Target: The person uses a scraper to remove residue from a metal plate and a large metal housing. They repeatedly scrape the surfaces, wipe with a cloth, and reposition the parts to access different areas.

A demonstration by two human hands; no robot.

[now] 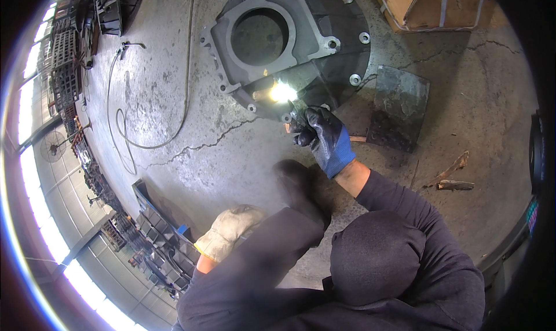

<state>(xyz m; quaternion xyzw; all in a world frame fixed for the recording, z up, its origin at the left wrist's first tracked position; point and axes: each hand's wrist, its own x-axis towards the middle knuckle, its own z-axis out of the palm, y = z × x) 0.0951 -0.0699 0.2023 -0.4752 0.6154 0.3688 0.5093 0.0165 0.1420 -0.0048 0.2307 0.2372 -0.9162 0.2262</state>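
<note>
My right hand, in a black and blue glove, is closed around a small dark tool. A glaring white light at its far end washes out its exact kind. The light sits over the near edge of a large grey metal casting, which lies on the floor with a round opening and several bolt holes around its rim. My left hand, in a cream work glove, rests by my bent left knee. Its fingers are mostly hidden and somewhat blurred, and nothing shows in it.
A dark flat slab lies right of the casting, with broken wood pieces nearer me. A cardboard box stands at the far right. To the left, a thin hose loops across the cracked concrete floor, and metal parts line the side.
</note>
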